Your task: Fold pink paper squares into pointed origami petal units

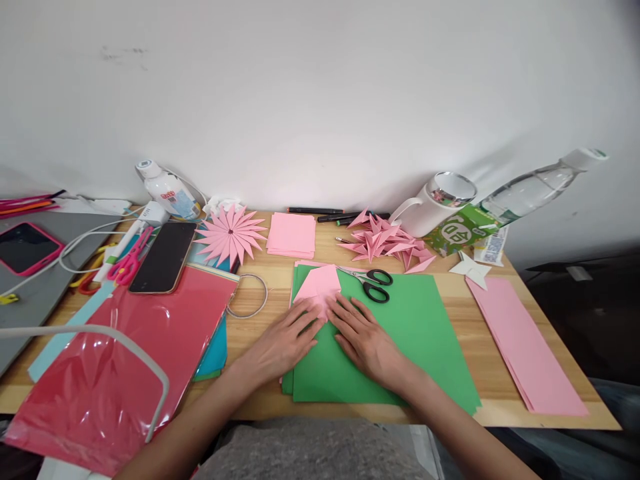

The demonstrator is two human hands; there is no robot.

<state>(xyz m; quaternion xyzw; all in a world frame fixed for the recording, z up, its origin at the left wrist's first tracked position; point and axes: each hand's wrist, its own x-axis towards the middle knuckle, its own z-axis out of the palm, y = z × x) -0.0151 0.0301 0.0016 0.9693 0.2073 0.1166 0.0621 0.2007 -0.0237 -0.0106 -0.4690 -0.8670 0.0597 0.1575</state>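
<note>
A partly folded piece of pink paper (319, 281) lies on a stack of green paper (400, 327) in front of me. My left hand (287, 337) rests on its lower left part, fingers stretched out flat. From the other side, my right hand (367, 337) lies with extended fingers, its fingertips on the paper's lower right edge. The fingertips of both hands nearly meet and cover the lower end of the paper. Black-handled scissors (376, 285) lie just beyond my right hand, their blades pointing toward the pink paper.
Behind are square pink sheets (291, 235), a pink folded star (231, 233) and piled pink folded pieces (385, 241). A white mug (433, 207) and water bottle (537, 187) stand back right. Long pink strips (525, 343) lie right; a phone (164, 259) and red packet (125, 353) left.
</note>
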